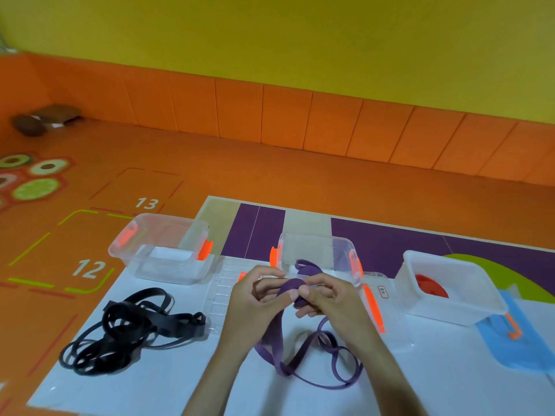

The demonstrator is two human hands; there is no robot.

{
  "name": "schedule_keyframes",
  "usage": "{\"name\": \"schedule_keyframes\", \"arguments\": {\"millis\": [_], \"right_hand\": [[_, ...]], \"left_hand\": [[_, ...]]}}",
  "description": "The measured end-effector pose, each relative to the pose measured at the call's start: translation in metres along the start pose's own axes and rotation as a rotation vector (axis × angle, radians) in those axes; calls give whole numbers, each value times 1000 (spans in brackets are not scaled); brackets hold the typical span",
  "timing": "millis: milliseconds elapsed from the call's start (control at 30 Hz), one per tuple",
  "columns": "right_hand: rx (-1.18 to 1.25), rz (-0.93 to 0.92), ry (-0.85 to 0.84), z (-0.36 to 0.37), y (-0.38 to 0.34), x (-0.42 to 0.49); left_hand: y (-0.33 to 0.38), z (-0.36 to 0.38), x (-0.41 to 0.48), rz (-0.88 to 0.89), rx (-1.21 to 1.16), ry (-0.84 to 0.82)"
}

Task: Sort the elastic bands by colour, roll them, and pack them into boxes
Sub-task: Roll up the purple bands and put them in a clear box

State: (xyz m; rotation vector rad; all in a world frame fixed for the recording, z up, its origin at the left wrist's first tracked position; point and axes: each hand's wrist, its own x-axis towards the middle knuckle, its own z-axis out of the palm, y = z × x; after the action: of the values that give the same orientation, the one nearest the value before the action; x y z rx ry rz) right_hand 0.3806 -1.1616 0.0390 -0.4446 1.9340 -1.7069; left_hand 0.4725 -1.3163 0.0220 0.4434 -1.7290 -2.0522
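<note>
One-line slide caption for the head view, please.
Left hand and right hand roll a purple band; black bands lie tangled at left, red bands sit in the right box.

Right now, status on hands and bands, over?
Left hand, right hand both pinch purple band, partly rolled. Black bands loose at left. Red bands boxed. Nothing blocking.

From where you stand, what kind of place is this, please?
Probably a children's playroom or nursery, though I cannot be sure. It has orange padded wall panels and a bright orange floor with numbered squares and coloured circles printed on it.
</note>
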Motion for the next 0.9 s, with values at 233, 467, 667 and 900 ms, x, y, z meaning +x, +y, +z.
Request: {"name": "schedule_keyframes", "arguments": {"millis": [233,467,667,900], "right_hand": [[35,-53,60,3,-19,-9],[91,-247,70,1,-78,-19],[60,-463,69,-1,-124,-14],[177,-603,56,0,-155,-2]], "left_hand": [[14,2,-5,-86,-58,8],[83,12,-4,187,4,-5],[128,25,6,287,-89,-18],[163,31,31,384,-129,-134]]}}
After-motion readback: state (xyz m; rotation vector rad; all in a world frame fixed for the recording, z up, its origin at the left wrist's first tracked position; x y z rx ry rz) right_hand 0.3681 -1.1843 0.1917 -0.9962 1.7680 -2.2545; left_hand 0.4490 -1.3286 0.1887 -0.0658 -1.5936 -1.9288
